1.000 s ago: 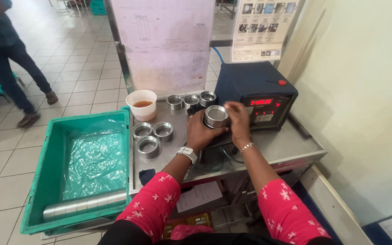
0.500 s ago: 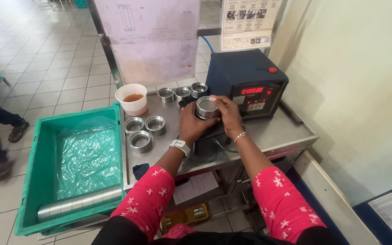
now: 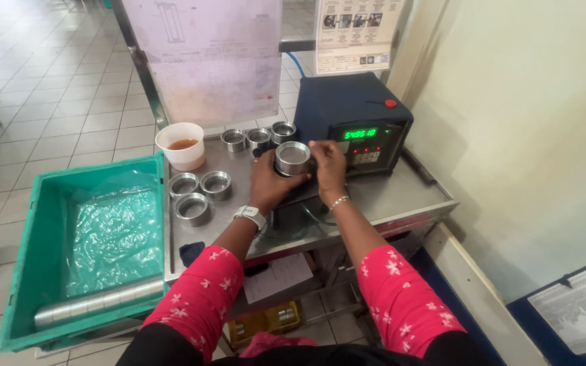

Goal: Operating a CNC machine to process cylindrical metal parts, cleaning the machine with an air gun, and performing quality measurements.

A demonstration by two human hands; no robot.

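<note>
Both hands hold one short metal ring (image 3: pixel 293 157) over the steel bench (image 3: pixel 401 196), just in front of a dark blue box instrument with a green digital readout (image 3: pixel 357 115). My left hand (image 3: pixel 270 181) cups the ring from the left and below. My right hand (image 3: pixel 327 166) grips its right side, close to the instrument's front panel. Three similar rings (image 3: pixel 198 195) lie on the bench to the left. Three more rings (image 3: pixel 259 135) stand in a row at the back.
A white cup of brown liquid (image 3: pixel 181 144) stands at the bench's back left. A green crate (image 3: pixel 55 257) lined with plastic sits left of the bench, with a stack of rings (image 3: pixel 96 305) lying along its near side. A paper-covered board stands behind; a wall is on the right.
The ring stays held by both hands at the same spot before the instrument. The view has shifted, and a person walking at the far left has left the frame.
</note>
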